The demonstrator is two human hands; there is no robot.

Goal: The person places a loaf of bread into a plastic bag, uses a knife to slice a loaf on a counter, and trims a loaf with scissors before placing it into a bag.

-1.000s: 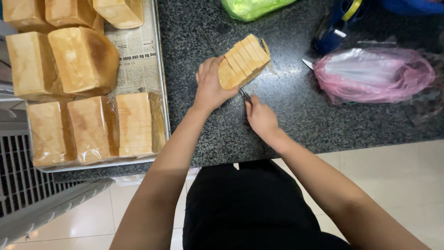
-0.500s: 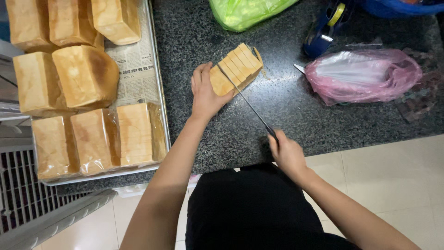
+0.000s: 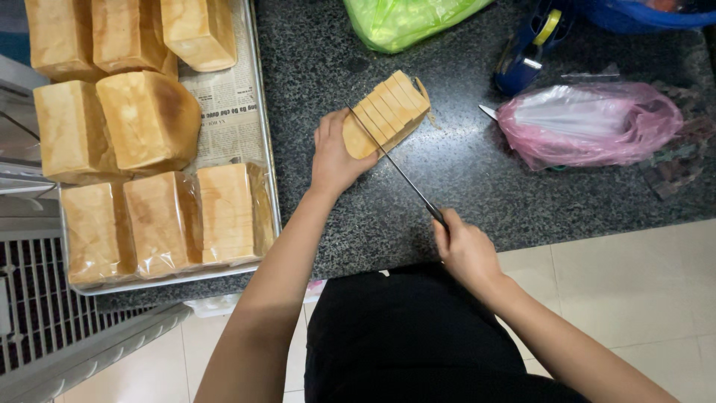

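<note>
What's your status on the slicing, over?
Left hand steadying pale sliced bread loaf. Right hand gripping long dark-handled knife, blade across loaf's near end. Nothing blocking.
</note>
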